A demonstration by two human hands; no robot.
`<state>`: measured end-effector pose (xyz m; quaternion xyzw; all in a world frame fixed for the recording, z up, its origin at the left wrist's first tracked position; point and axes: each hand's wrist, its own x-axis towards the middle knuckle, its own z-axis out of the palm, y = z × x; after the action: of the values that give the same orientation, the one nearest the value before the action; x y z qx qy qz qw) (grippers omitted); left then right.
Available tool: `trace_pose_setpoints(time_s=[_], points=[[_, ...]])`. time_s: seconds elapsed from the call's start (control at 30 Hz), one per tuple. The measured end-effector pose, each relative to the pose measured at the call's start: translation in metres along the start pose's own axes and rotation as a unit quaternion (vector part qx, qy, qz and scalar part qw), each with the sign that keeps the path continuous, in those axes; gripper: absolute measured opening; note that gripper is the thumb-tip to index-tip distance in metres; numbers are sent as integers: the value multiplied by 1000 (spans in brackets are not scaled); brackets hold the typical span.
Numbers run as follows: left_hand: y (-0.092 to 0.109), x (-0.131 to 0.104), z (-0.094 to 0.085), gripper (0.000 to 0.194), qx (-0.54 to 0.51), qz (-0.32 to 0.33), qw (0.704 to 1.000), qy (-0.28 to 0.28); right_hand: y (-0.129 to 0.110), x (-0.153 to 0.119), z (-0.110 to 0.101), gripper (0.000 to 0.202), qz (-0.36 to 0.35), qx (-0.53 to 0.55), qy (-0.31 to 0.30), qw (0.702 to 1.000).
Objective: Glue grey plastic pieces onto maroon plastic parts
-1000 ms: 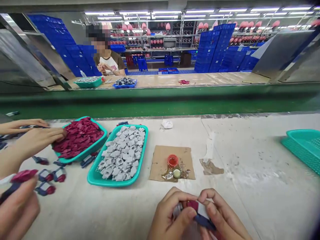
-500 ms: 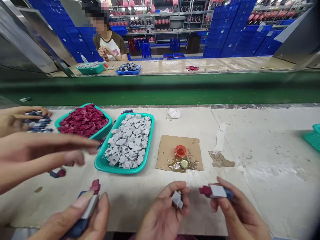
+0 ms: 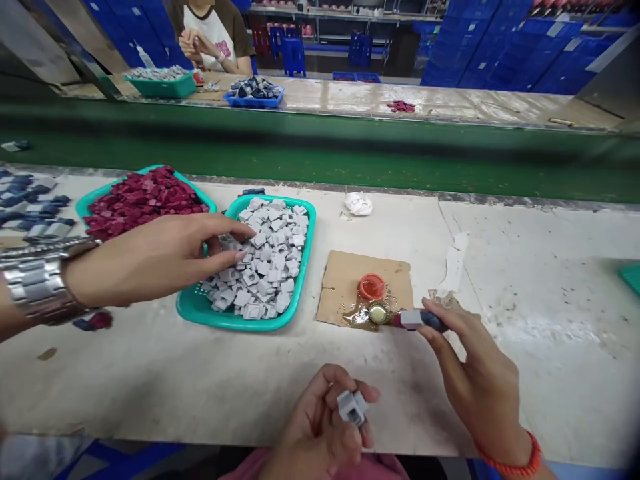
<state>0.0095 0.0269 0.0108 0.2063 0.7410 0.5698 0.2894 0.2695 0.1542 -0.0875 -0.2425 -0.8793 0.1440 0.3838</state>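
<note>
Across the pale surface (image 3: pixel 525 280) before us, a teal tray of grey square pieces (image 3: pixel 300 267) sits beside a teal tray of dark red pieces (image 3: pixel 95 200), with a co-worker's hand (image 3: pixel 160 257) resting on the grey pile. To the right lies a cardboard scrap (image 3: pixel 345 277) bearing a red cap (image 3: pixel 372 287) and a small glue pot (image 3: pixel 379 313). Our right hand (image 3: pixel 475 373) grips a blue and grey part (image 3: pixel 417 319), its tip touching the pot, while our left hand (image 3: pixel 320 430), low near the surface edge, pinches a small grey piece (image 3: pixel 352 407).
</note>
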Motion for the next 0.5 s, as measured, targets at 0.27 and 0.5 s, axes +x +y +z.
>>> trace_pose_setpoints(time_s=[0.27, 0.5], points=[[1, 38, -36, 65, 596, 241, 763, -66, 0, 11, 15, 33, -66, 1, -51, 997], [-13, 31, -42, 71, 584, 247, 771, -55, 0, 11, 18, 35, -74, 1, -72, 995]])
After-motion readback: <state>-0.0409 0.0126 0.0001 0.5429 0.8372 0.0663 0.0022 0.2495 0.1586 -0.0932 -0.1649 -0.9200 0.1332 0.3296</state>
